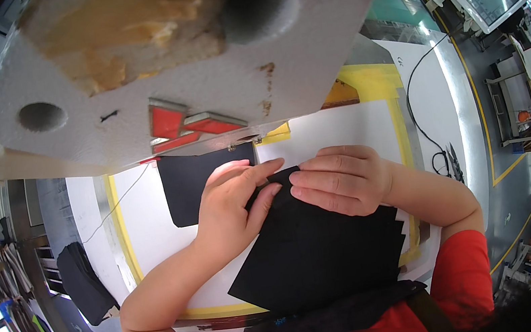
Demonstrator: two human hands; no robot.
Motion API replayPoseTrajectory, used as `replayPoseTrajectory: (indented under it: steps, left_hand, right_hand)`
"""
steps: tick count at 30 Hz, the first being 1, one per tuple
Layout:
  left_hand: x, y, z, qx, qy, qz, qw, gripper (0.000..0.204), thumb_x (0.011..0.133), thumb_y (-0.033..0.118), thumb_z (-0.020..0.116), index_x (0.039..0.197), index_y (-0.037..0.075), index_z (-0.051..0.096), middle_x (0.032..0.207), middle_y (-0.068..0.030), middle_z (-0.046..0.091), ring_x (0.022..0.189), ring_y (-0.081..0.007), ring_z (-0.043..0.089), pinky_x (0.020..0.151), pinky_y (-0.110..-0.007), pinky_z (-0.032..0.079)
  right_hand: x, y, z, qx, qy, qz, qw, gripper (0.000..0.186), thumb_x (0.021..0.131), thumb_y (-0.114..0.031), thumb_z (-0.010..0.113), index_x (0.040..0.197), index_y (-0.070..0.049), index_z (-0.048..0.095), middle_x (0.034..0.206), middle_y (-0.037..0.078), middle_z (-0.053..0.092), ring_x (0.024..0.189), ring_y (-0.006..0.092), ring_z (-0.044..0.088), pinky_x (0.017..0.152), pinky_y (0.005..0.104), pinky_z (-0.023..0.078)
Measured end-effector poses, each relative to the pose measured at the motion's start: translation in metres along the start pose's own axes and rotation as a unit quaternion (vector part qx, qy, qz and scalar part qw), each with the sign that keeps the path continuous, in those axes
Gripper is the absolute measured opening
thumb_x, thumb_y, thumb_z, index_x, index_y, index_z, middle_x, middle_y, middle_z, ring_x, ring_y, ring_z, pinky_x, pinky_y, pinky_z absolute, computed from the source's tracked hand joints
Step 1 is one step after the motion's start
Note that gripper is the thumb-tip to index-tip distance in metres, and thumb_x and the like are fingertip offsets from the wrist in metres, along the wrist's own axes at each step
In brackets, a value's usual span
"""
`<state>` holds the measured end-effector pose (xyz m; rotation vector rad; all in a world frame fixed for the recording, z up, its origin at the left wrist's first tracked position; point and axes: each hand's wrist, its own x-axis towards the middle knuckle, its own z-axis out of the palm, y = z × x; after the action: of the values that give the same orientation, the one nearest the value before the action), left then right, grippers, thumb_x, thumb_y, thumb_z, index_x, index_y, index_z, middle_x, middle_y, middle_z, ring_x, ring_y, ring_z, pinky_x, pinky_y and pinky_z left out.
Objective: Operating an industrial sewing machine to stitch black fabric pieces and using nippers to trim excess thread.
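A dark, flat fabric piece (324, 246) with a pointed corner lies in front of me, its layered edges showing at the right. At its top corner my right hand (345, 180) is closed, fingers pressed together over the edge; its thumb is hidden. My left hand (233, 198) pinches the same edge between thumb and forefinger, close to the right fingertips. Behind the left hand, a second black piece (183, 194) with rounded corners lies flat, partly under the machine head. The left hand's far fingers overlap this piece.
A large pale sewing machine head (131, 127) with red markers overhangs the work. The white tabletop (148, 250) is bordered with yellow tape (127, 236). Scissors (455, 165) and a black cord (411, 101) lie at right. Dark folded fabric (83, 281) sits at left; a thread (118, 204) crosses the table.
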<state>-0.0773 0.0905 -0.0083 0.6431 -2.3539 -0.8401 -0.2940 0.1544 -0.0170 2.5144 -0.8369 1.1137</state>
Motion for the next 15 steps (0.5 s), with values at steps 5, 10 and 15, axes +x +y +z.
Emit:
replayPoseTrajectory:
  steps: [5, 10, 15]
  left_hand:
    - [-0.001, -0.002, -0.001, 0.049, 0.046, -0.021, 0.998, 0.024, 0.082, -0.002, 0.062, 0.105, 0.005, 0.066, 0.078, -0.0068, 0.068, 0.075, -0.0251, 0.065, 0.075, -0.037, 0.048]
    - [-0.002, -0.005, 0.002, 0.065, 0.068, 0.015, 0.995, 0.017, 0.081, 0.001, 0.066, 0.097, 0.004, 0.062, 0.074, -0.0078, 0.064, 0.074, -0.0261, 0.063, 0.073, -0.036, 0.048]
    - [-0.007, -0.001, 0.004, 0.038, 0.059, -0.032, 0.997, 0.024, 0.079, 0.006, 0.07, 0.101, 0.005, 0.058, 0.092, -0.0105, 0.063, 0.076, -0.0269, 0.063, 0.073, -0.037, 0.049]
  right_hand:
    - [0.0, 0.006, -0.004, -0.03, 0.014, -0.001, 0.999, 0.02, 0.074, -0.008, 0.074, 0.093, -0.006, 0.07, 0.102, 0.005, 0.066, 0.087, 0.0193, 0.064, 0.074, 0.0307, 0.056]
    - [0.004, 0.017, 0.007, -0.023, -0.011, 0.071, 0.997, 0.02, 0.072, -0.007, 0.073, 0.092, -0.003, 0.07, 0.101, 0.007, 0.066, 0.087, 0.022, 0.065, 0.074, 0.0325, 0.056]
    - [0.01, 0.023, 0.023, 0.013, -0.065, 0.172, 0.983, 0.017, 0.074, -0.007, 0.068, 0.091, -0.005, 0.07, 0.098, 0.003, 0.065, 0.085, 0.0211, 0.065, 0.072, 0.0319, 0.054]
